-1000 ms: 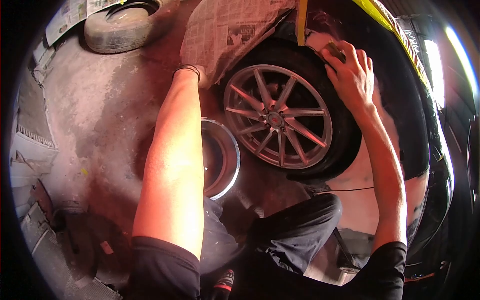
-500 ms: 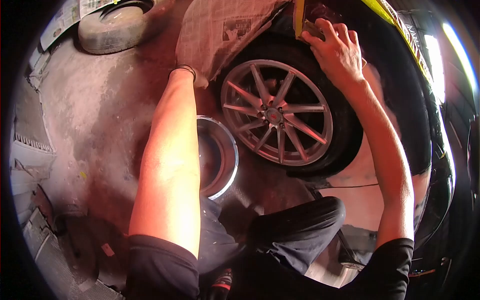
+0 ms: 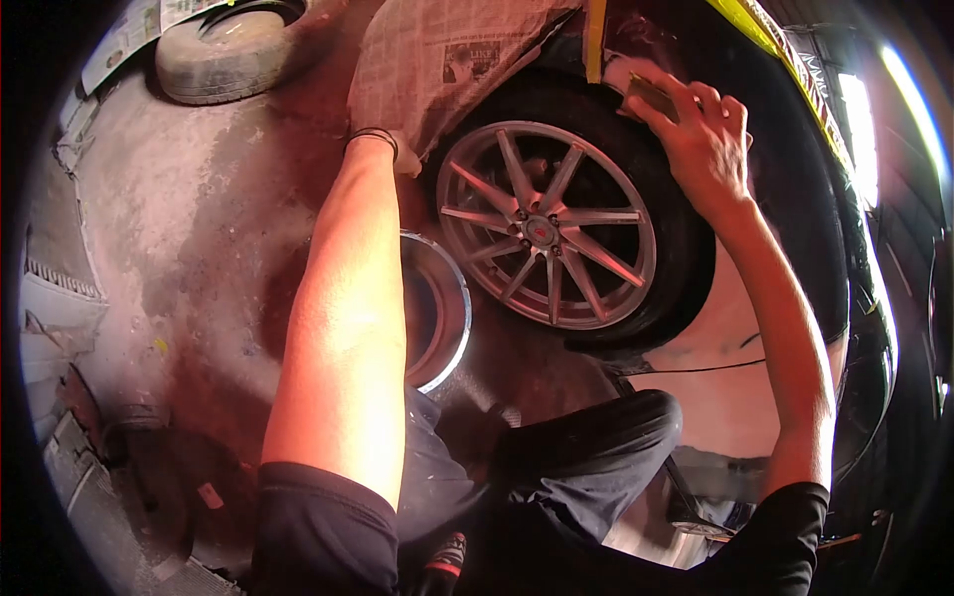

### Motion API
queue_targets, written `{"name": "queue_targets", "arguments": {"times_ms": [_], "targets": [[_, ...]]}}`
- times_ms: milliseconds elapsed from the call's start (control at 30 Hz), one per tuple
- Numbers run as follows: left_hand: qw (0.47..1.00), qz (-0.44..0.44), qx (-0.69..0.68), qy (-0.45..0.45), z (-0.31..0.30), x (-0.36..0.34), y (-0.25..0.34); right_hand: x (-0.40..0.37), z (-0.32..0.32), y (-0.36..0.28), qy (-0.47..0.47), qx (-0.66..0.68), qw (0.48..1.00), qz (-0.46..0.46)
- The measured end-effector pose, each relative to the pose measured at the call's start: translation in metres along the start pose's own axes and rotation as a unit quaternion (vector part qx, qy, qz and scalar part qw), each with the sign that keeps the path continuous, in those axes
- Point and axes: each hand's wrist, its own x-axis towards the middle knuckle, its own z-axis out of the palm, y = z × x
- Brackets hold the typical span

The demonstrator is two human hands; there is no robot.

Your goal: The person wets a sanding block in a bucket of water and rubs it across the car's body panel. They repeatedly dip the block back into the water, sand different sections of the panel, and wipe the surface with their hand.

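Note:
My right hand (image 3: 704, 144) is closed on a small flat block (image 3: 651, 99), held against the dark car body (image 3: 775, 119) just above the tyre (image 3: 686, 268). A spoked wheel rim (image 3: 542, 230) sits inside that tyre. My left hand (image 3: 402, 157) is at the lower edge of a newspaper sheet (image 3: 427, 70); its fingers are mostly hidden behind the wrist and the paper. Yellow tape (image 3: 594, 40) runs down beside the sheet's right edge.
A round metal ring (image 3: 457, 318) lies on the floor under my left forearm. A loose tyre (image 3: 224, 60) rests at the upper left. Grey panels (image 3: 60, 328) line the left side. My bent knee (image 3: 646, 417) is below the wheel.
My right hand and the block have moved right and slightly down, away from the yellow tape, along the body above the tyre. My left hand has barely shifted.

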Motion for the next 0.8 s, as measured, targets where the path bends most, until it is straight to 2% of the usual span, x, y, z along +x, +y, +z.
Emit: {"name": "queue_targets", "arguments": {"times_ms": [100,267,400,567,667,800], "targets": [[0.996,0.03,0.07,0.054,0.002,0.034,-0.017,0.016,0.008,-0.004,0.01,-0.034,0.999,-0.004],[0.999,0.031,0.028,0.029,0.001,0.021,-0.003,0.038,0.021,-0.017,0.041,-0.016,0.999,0.007],[0.998,0.037,0.041,0.035,-0.004,0.02,-0.009,0.028,0.015,-0.009,0.048,0.026,0.998,-0.033],[0.998,0.036,0.036,0.029,-0.007,0.021,-0.003,0.041,0.021,-0.014,0.061,0.001,0.998,0.023],[0.998,0.044,0.038,0.023,0.0,0.019,-0.003,0.016,0.021,-0.015,0.05,0.037,0.998,-0.012],[0.998,0.037,0.044,0.03,-0.012,0.022,-0.002,0.054,0.02,-0.006,0.052,0.009,0.998,0.03]]}}
